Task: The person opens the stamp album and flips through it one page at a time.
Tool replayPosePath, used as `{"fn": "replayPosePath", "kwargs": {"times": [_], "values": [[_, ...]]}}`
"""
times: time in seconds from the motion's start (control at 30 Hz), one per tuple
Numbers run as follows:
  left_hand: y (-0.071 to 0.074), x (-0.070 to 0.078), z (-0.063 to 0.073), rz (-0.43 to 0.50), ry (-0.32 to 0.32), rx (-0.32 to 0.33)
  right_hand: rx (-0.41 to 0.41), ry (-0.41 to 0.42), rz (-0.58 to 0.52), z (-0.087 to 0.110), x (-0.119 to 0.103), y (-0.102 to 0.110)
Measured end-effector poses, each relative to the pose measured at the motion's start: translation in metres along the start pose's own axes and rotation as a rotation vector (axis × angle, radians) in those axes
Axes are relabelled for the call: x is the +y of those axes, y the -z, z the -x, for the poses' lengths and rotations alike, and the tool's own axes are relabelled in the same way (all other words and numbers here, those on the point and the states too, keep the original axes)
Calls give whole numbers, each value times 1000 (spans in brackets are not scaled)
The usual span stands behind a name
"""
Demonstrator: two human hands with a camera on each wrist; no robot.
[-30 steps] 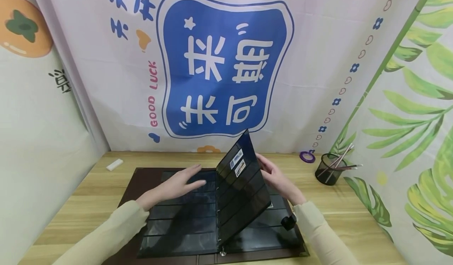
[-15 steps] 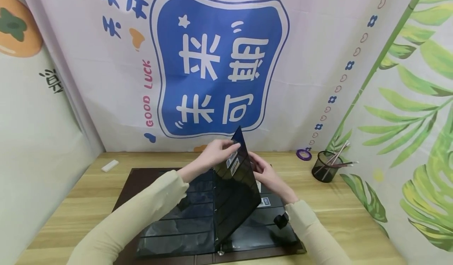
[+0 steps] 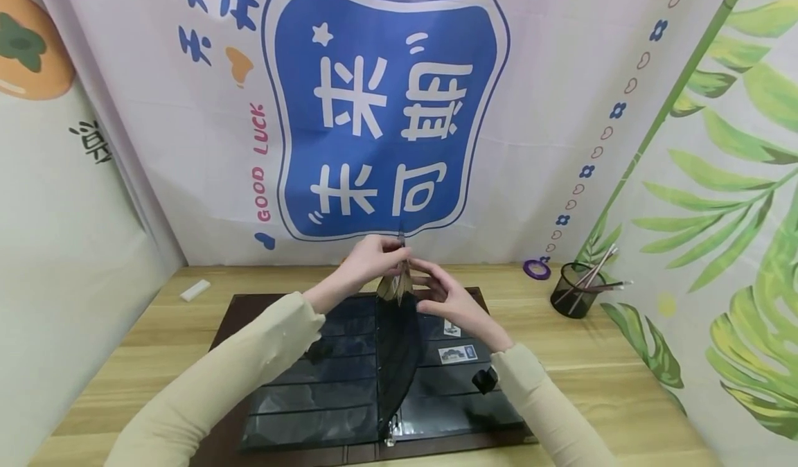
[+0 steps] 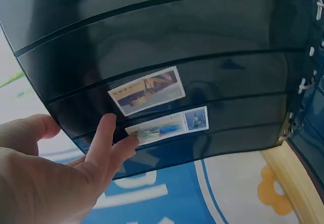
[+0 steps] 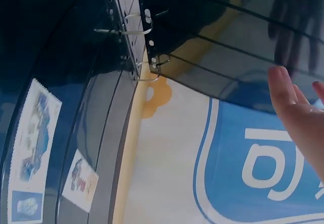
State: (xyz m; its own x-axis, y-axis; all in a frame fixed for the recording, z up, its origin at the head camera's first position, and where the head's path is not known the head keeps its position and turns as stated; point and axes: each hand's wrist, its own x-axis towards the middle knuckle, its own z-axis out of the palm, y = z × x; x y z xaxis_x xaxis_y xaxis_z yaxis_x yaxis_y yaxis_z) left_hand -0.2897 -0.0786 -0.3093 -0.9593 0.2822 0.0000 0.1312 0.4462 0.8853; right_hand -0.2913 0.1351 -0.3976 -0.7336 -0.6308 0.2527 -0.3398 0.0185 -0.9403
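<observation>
A brown stamp album [image 3: 252, 306] lies spread on the table. One black pocket page [image 3: 397, 359] stands nearly upright at its ring binding [image 5: 136, 31]. My left hand [image 3: 368, 259] pinches that page near its outer edge, fingers on the face by two stamps, an upper stamp [image 4: 147, 89] and a lower stamp [image 4: 169, 127]. My right hand [image 3: 458, 307] is on the other side of the page, fingers loosely bent; in the right wrist view its fingertips [image 5: 280, 77] are near the page, and contact cannot be told. A long stamp [image 3: 457, 354] and a small stamp [image 5: 81, 181] sit in the right-hand page's pockets.
A black mesh pen holder [image 3: 573, 294] with several pencils stands at the right. Beside it is a purple tape roll [image 3: 537, 269]. A white eraser-like block [image 3: 195, 290] lies at the far left. A printed cloth [image 3: 386, 107] hangs behind the table.
My left hand has reached over from the left and taken the page's edge. The page has swung left to nearly upright, uncovering stamps beneath. My right hand has come off its hold and moved slightly left.
</observation>
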Motion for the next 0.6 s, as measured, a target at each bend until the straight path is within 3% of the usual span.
{"fn": "replayPosePath", "kwargs": {"times": [0.13, 0.27, 0.43, 0.6], "values": [[20, -8, 8, 101, 6, 4, 2, 11, 16, 4, 10, 7], [46, -25, 22, 127, 5, 28, 50, -29, 96, 13, 26, 21], [75, -54, 45, 64, 18, 55, 93, -119, 258, 28, 47, 43], [92, -85, 67, -6, 57, 85, 113, -221, 415, 41, 67, 62]]}}
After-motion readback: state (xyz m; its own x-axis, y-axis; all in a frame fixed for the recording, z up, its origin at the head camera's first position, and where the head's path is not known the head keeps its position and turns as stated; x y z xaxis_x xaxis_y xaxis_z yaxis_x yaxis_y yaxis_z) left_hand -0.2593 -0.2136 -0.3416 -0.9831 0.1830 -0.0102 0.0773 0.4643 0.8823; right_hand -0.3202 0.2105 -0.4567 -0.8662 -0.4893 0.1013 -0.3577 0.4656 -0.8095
